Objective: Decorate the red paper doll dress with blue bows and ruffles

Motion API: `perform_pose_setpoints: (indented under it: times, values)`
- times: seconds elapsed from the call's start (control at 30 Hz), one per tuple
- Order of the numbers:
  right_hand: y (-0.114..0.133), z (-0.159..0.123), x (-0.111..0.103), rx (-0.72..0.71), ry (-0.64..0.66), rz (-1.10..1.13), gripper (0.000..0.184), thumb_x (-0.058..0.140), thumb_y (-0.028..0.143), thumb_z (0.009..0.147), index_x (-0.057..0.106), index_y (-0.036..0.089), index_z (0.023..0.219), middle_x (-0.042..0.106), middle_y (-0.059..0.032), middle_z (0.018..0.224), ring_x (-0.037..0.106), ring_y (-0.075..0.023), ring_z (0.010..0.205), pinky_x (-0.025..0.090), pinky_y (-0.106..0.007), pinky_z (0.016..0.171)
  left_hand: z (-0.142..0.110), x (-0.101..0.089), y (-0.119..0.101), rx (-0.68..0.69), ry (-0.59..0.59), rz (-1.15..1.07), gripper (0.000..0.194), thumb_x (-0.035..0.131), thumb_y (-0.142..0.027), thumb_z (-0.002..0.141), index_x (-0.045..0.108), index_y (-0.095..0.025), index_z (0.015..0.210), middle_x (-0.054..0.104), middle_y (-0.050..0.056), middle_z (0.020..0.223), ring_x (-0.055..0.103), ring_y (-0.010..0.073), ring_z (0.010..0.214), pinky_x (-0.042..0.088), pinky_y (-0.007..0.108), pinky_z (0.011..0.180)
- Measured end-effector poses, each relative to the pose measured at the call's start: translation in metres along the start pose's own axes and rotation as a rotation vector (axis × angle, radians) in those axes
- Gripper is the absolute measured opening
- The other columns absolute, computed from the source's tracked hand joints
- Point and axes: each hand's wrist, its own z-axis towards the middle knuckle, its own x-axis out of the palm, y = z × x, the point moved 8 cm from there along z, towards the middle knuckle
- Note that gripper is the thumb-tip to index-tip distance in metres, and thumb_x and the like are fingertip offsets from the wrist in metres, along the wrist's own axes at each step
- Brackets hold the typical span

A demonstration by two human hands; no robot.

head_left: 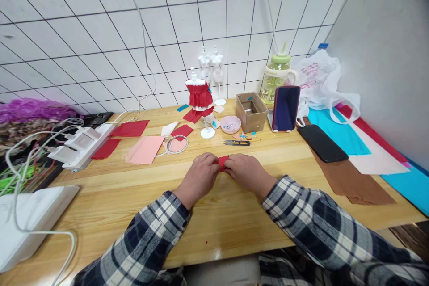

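Left fingers [213, 166]: bent, pinching one end of the red cloth
Right fingers [232, 165]: pinching the other end
Red cloth [223, 162]: between both sets of fingers, at the worktop [217, 214]
Snips [238, 143]: just beyond the fingers
Pink bowl [230, 130]: beyond the snips
Dressed mannequin [200, 98]: upright, beyond the left fingers
Black phone [323, 143]: flat, right of the fingers

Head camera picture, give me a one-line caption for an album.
Two hands pinch a small red cloth at a wooden table, before a mannequin in red ruffles.
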Motion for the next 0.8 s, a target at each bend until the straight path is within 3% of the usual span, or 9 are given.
perform_pose_setpoints:
  times: [0.33, 0.63, 0.8]
  values:
    - [0.0001, 0.0003, 0.0002, 0.008, 0.002, -0.047, 0.028, 0.041, 0.032, 0.097, 0.065, 0.02, 0.09, 0.063, -0.0065, 0.089, 0.057, -0.0182, 0.084, 0.038, -0.027, 0.071, -0.0009, -0.001, 0.0028, -0.033, -0.013, 0.015, 0.025, 0.046, -0.026, 0.094, 0.07, -0.021, 0.092, 0.064, 0.007, 0.079, 0.054, 0.0207, 0.084, 0.04, 0.036, 0.08]
    - [0.0027, -0.001, -0.0003, -0.007, 0.004, -0.071, 0.027, 0.039, 0.029, 0.097, 0.063, 0.019, 0.093, 0.064, -0.0073, 0.089, 0.056, -0.0184, 0.084, 0.037, -0.028, 0.07, -0.0017, -0.005, 0.0012, -0.024, -0.042, 0.003, 0.017, 0.052, -0.021, 0.09, 0.069, -0.025, 0.088, 0.066, 0.002, 0.083, 0.055, 0.0206, 0.094, 0.026, 0.048, 0.102]
    - [0.0017, -0.0014, 0.002, -0.002, -0.007, -0.074, 0.029, 0.037, 0.032, 0.098, 0.063, 0.02, 0.096, 0.064, -0.0072, 0.089, 0.057, -0.019, 0.083, 0.038, -0.029, 0.069, -0.0024, -0.0053, 0.0043, -0.074, -0.055, 0.007, 0.018, 0.05, -0.022, 0.091, 0.068, -0.025, 0.093, 0.066, 0.003, 0.083, 0.056, 0.0199, 0.09, 0.025, 0.049, 0.102]
